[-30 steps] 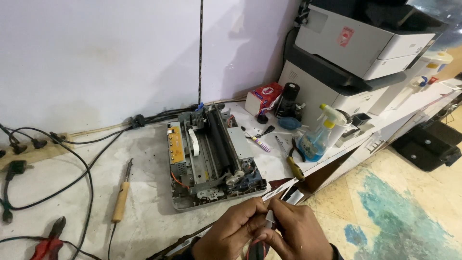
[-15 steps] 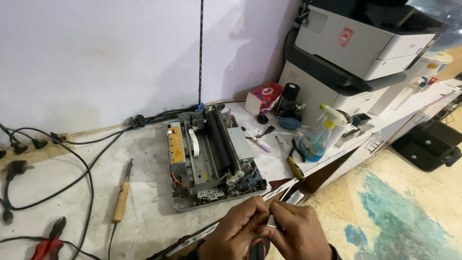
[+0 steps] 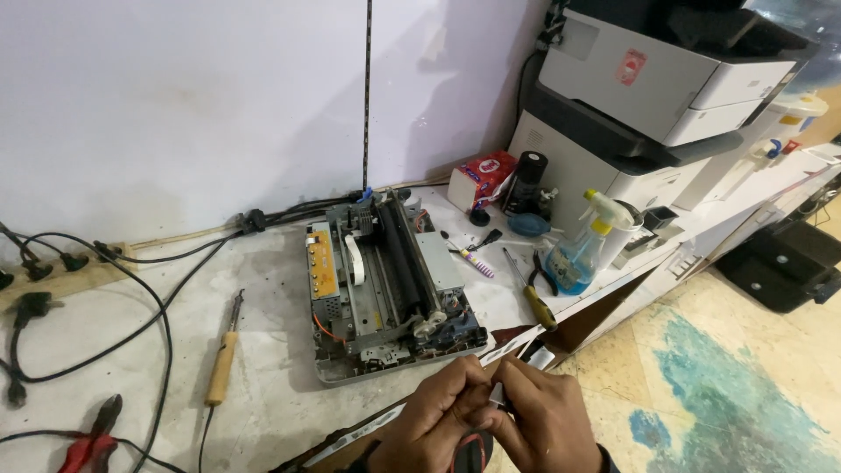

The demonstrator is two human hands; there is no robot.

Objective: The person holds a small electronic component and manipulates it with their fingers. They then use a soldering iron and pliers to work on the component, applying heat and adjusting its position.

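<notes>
My hands pinch a small tool before an opened printer.

My left hand [image 3: 434, 420] and right hand [image 3: 543, 420] grip a thin metal tool [image 3: 496, 398], mostly hidden by fingers, just below the stripped printer [image 3: 390, 289].

Even, soft indoor light; faint shadows; sharp centre, wide-angle bending at edges

One head-worn camera looks steeply down and forward over the workbench [image 3: 263, 412], hands close at the bottom edge, wall beyond.
</notes>
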